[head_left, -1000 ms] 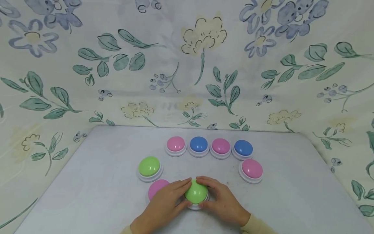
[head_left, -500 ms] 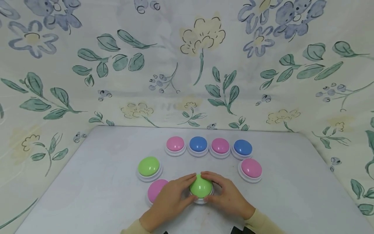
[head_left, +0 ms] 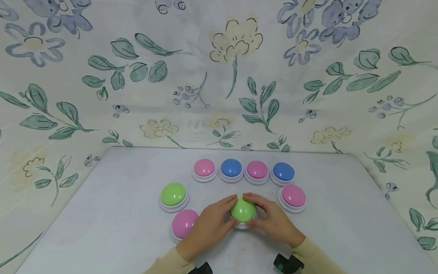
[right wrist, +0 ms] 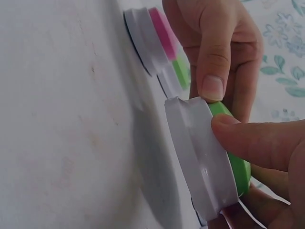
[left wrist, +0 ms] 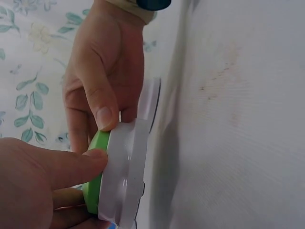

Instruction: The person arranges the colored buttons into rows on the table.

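Both hands grip one round push button (head_left: 243,210) with a green dome and a white base, in the middle front of the table. My left hand (head_left: 213,221) holds its left side, thumb in front and fingers behind. On the opposite side, my right hand (head_left: 275,222) holds it the same way. In the left wrist view the left thumb (left wrist: 78,168) presses the rim of the green dome. The right wrist view has the white base (right wrist: 202,157) over a shadow on the table, seemingly a little off the surface. A pink button (head_left: 184,223) sits beside my left hand, partly hidden by it.
A green button (head_left: 173,195) stands at the left. Along the back are a pink button (head_left: 204,168), a blue one (head_left: 231,168), another pink (head_left: 257,170) and another blue (head_left: 283,172). One more pink button (head_left: 293,196) is at the right. A floral cloth (head_left: 219,76) hangs behind the white table (head_left: 102,220).
Both hands have carried the green button away from me and slightly to the right, toward the back row. The other buttons have stayed in place. Dark wrist cameras have come into view.
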`<state>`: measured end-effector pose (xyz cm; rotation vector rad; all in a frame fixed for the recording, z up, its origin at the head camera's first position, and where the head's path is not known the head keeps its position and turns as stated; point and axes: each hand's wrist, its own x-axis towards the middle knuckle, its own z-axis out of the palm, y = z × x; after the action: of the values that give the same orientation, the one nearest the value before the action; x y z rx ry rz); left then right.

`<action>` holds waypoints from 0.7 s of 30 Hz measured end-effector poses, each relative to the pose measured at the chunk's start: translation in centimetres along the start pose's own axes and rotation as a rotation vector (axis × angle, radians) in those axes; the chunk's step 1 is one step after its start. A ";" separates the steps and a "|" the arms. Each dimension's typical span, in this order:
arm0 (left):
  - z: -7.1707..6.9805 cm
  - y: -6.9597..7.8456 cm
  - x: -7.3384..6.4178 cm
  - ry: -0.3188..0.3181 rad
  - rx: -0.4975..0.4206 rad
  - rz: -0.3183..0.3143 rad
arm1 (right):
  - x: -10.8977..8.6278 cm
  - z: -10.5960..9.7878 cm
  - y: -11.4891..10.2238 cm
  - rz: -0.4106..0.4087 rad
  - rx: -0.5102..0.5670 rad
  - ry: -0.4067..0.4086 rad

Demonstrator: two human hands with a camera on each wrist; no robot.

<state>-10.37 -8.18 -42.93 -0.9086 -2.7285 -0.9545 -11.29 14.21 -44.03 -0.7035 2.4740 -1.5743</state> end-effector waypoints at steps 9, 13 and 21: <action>0.6 0.6 1.5 -0.046 -0.048 -0.039 | 0.3 -1.2 0.3 0.028 -0.011 0.011; 0.9 0.8 2.1 -0.046 -0.058 -0.045 | 0.4 -1.7 0.5 0.056 -0.018 0.025; 1.3 1.3 2.8 -0.009 -0.036 -0.036 | 0.4 -2.3 0.8 0.059 -0.033 0.045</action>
<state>-11.81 -5.16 -42.50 -0.8744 -2.7528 -1.0109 -12.75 16.24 -43.67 -0.6000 2.5335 -1.5495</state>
